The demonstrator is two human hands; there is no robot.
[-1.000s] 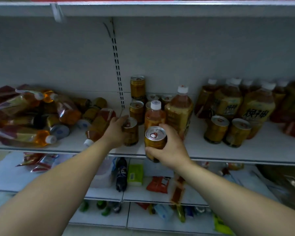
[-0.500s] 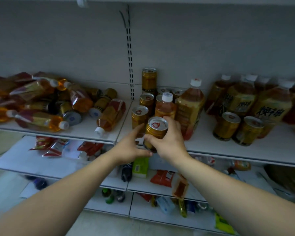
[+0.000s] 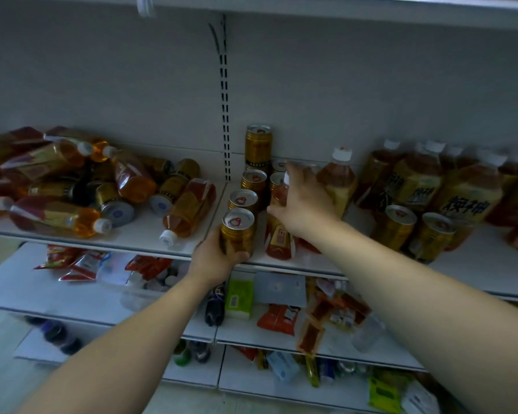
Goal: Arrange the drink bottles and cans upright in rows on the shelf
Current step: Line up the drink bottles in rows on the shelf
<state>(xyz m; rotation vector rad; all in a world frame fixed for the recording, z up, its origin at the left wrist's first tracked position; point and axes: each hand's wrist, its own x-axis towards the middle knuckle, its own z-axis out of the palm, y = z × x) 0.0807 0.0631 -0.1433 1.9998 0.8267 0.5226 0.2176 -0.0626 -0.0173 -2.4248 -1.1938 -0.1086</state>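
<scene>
- Fingers [image 3: 237, 257] of the left hand [image 3: 214, 261] are curled round the lower half of the front can [image 3: 237, 234], thumb up its left side. The can stands upright at centre frame, at the front lip of the shelf [image 3: 150, 234].
- It heads a row of cans [image 3: 253, 182] running back to the wall.
- The right hand [image 3: 307, 204] is wrapped round the shoulder of the small bottle [image 3: 278, 239], just right of that row. Its white cap peeks above the fingers, and its base looks to be on the shelf.
- The can is likely rigid, smooth and weighty if full. Take it round the wall at mid-height, because a low grip this near the edge could tip it.
- The bottle is probably thin plastic that gives under a squeeze. Steer it by the shoulder and lift it by the body.
- The toppled heap [image 3: 72, 186] at left of frame is all round-sided, so it could roll when disturbed. Take each piece by its body.
</scene>
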